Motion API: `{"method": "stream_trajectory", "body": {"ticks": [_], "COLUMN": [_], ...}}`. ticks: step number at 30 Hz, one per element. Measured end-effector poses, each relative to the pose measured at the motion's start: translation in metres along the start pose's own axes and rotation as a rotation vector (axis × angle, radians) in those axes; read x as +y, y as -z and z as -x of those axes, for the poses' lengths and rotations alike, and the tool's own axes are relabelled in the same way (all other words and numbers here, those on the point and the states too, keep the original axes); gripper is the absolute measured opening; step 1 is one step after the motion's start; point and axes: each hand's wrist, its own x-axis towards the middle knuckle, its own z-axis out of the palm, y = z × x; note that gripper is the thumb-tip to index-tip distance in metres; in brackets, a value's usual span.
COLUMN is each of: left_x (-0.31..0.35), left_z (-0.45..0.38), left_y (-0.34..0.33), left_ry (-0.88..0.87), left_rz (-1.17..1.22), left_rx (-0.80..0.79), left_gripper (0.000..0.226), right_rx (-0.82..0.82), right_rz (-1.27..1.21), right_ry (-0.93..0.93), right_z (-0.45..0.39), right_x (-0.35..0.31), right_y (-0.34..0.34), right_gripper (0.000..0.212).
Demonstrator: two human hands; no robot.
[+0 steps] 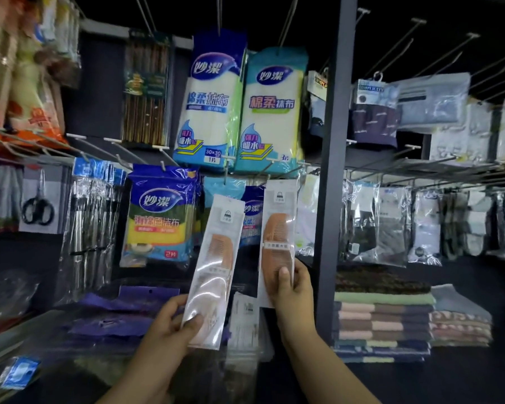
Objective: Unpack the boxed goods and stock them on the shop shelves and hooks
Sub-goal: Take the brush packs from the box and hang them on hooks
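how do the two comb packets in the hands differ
The left-hand comb packet leans to the right; the right-hand comb packet stands nearly upright. The right-hand packet's top reaches up among the hooks, while the left-hand packet's top sits lower. Glare hides the lower part of the left-hand packet's comb; the right-hand packet's comb shows clearly. Both are long white packets with a brown comb, gripped near the bottom, one by the left hand, one by the right hand.

Both forearms reached up from six o'clock. The left hand [169, 322] pinched with thumb toward one o'clock; the right hand [292, 290] gripped higher, thumb at twelve.
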Motion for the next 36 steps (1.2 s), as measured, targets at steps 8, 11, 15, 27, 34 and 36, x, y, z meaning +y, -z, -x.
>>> {"method": "stream_trajectory", "body": {"ticks": [8,11,15,27,34,36], "left_x": [0.006,0.011,0.011,0.007,0.011,0.011], "left_z": [-0.008,-0.012,-0.02,-0.03,-0.026,-0.026], "left_y": [-0.001,-0.004,-0.005,-0.007,-0.008,-0.006], "left_ry": [-0.054,-0.079,-0.074,-0.026,-0.02,-0.016], "left_rz": [-0.057,-0.033,-0.008,0.036,0.042,0.037], "left_rx": [-0.044,-0.07,-0.05,-0.037,-0.04,-0.038], "left_gripper": [0.032,0.031,0.032,0.031,0.028,0.028], "right_rx": [0.049,0.049,0.073,0.128,0.177,0.189], "right_rz": [-0.061,-0.068,-0.092,0.004,-0.06,-0.072], "right_ry": [0.036,0.033,0.014,-0.075,-0.153,-0.137], "right_z": [-0.013,-0.019,-0.022,-0.03,-0.029,-0.025], "right_x": [0.001,-0.004,-0.006,-0.01,-0.011,-0.014], "right_y": [0.002,-0.002,-0.004,-0.01,-0.018,-0.018], "right_gripper": [0.019,0.018,0.018,0.03,0.039,0.039]}}
